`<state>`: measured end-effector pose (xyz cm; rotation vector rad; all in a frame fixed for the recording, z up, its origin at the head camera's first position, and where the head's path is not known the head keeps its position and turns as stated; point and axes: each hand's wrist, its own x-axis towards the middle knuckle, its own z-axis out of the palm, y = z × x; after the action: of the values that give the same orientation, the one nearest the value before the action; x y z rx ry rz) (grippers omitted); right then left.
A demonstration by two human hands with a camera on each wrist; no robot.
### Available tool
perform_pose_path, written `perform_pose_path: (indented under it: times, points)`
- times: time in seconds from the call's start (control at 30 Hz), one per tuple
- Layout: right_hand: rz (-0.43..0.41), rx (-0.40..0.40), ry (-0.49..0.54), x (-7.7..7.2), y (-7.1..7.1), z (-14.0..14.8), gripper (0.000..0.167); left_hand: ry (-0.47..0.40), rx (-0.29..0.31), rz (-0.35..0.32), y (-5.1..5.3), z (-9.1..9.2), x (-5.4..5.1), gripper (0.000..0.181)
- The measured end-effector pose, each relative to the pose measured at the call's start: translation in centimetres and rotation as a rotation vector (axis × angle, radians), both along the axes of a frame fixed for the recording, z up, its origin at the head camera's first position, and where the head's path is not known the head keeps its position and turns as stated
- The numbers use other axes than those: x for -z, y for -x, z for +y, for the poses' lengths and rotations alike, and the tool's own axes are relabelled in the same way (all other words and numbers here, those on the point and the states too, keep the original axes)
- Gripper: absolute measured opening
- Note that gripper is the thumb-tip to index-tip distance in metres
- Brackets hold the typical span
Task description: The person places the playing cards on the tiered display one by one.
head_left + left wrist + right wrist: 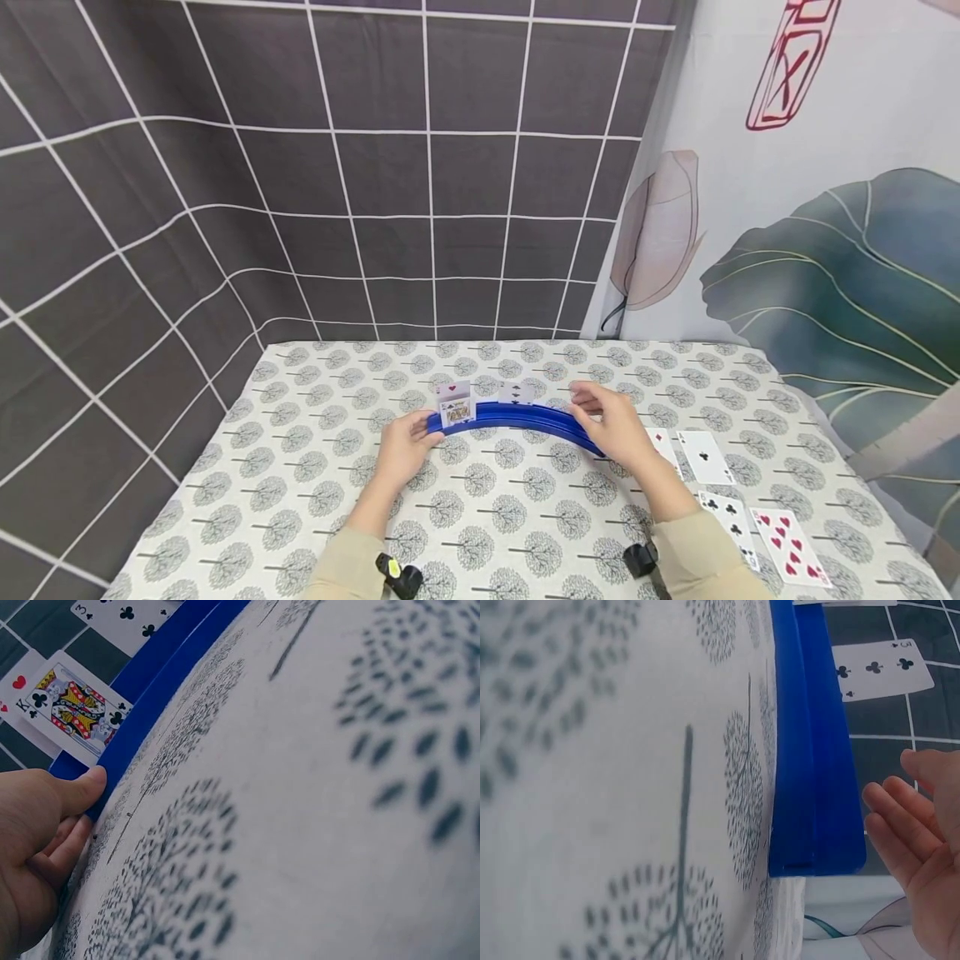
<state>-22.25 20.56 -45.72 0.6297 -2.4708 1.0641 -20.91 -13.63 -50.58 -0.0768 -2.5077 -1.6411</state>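
A curved blue card holder stands on the table with playing cards upright in it. At its left end, my left hand grips the holder, thumb on the front face and fingers curled under. Close by that hand, a king of clubs stands in front of a heart card. Farther along the holder is a three of clubs. My right hand is held beside the right end, fingers loosely bent and nothing in them. In the right wrist view a gap shows between its fingertips and the holder.
Face-up cards lie right of my right forearm: an ace of clubs, a partly hidden diamond card, a clubs card and a hearts card. A tree-patterned cloth covers the table. Dark gridded fabric hangs behind.
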Motion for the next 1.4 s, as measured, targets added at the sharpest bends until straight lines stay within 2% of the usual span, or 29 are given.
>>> perform_pose_path:
  times: [0.33,0.57,0.77,1.0,1.4]
  points:
    - [-0.004,0.043,-0.022,0.2,-0.3,1.4,0.027,0.011,-0.009,0.005,0.0,0.0,0.1,0.04]
    - [0.024,0.076,-0.044,0.5,-0.4,2.1,0.026,0.022,-0.004,0.02,0.1,-0.1,0.1,0.04]
    - [0.051,0.085,-0.042,0.3,-0.8,2.7,0.024,0.016,-0.007,-0.002,0.0,0.0,0.1,0.04]
    - [0.013,0.093,-0.045,0.3,-1.1,3.5,0.026,0.034,0.0,0.019,-0.1,0.0,-0.1,0.04]
    - [0.042,0.099,-0.064,0.1,-1.9,4.3,0.026,0.037,-0.001,0.015,-0.2,0.0,-0.2,0.039]
